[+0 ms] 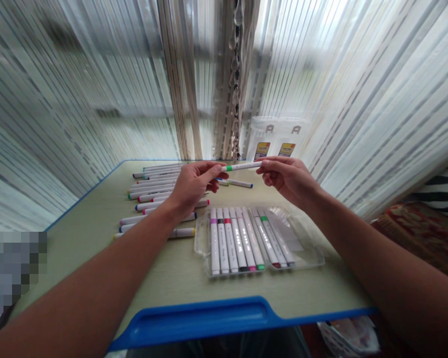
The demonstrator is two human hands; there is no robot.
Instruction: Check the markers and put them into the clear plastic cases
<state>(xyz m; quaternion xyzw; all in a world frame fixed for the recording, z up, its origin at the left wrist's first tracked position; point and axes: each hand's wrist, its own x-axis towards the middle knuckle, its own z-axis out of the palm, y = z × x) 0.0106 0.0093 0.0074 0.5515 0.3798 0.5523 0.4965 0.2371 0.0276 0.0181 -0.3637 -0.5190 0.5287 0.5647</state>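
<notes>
A white marker with a green band [242, 166] is stretched level between my two hands, above the far part of the table. My left hand [196, 184] pinches its green-banded end, and my right hand [285, 176] pinches the other end. Below them lies an open clear plastic case [309, 258] with several white markers [233, 243] side by side in it, their ends in various colours. Many loose markers [153, 191] lie in a rough column on the left, partly hidden behind my left hand and forearm. Another marker with a dark blue end [241, 183] rests beneath the held one.
The pale table [172, 283] has a blue rim and a blue front tray groove [205, 318]. A clear package with yellow labels [278, 136] stands at the back by the string curtain [194, 74]. A patterned red cloth [403, 223] is at the right, and a white basket [350, 338] sits below.
</notes>
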